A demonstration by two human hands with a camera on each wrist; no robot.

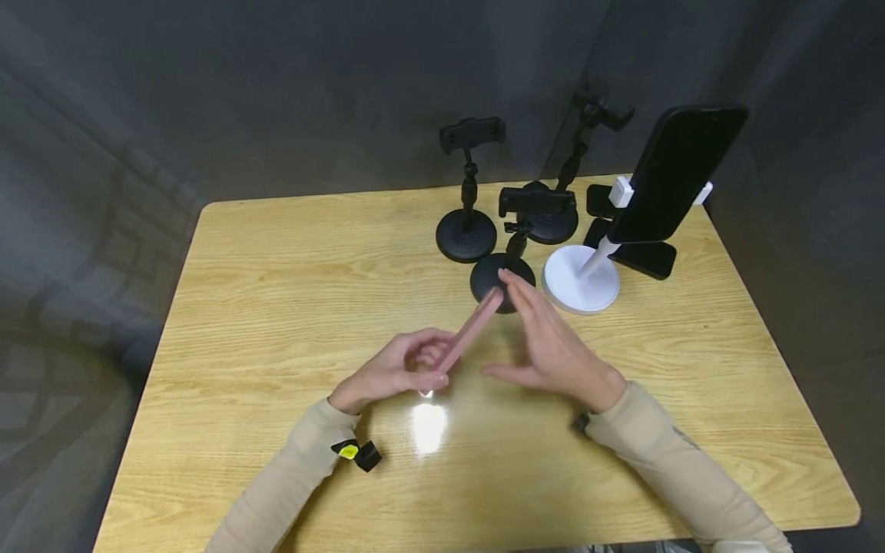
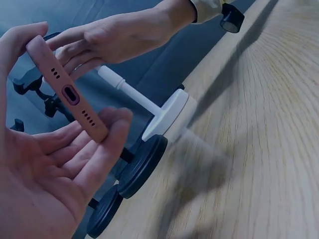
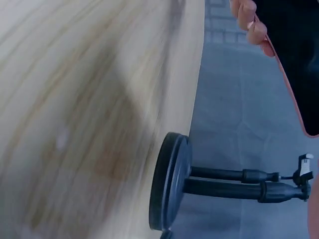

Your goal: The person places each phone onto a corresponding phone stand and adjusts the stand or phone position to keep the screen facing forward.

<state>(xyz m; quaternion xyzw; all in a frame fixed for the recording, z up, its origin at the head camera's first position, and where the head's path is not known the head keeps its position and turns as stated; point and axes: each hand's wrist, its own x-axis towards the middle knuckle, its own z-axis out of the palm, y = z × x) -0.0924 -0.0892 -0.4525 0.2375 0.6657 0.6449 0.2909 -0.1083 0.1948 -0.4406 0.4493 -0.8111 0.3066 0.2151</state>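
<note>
My left hand (image 1: 390, 367) grips a smartphone in a pink case (image 1: 470, 332) by its lower end, thumb on one side and fingers on the other. The phone is tilted above the table, and its charging port edge (image 2: 71, 94) shows in the left wrist view. Its black screen (image 3: 294, 55) appears in the right wrist view. My right hand (image 1: 563, 357) is beside the phone's upper end, fingers extended and thumb spread apart. Just beyond the phone stands a black phone holder (image 1: 502, 276) with a round base, partly hidden by the right hand.
Two more black phone holders (image 1: 466, 236) (image 1: 555, 225) stand behind. At the right, a white stand (image 1: 581, 283) carries a black phone (image 1: 681, 173), with flat black pieces (image 1: 646, 259) behind its base. All stand on the wooden table (image 1: 290, 276), with dark curtains (image 1: 311, 92) around it.
</note>
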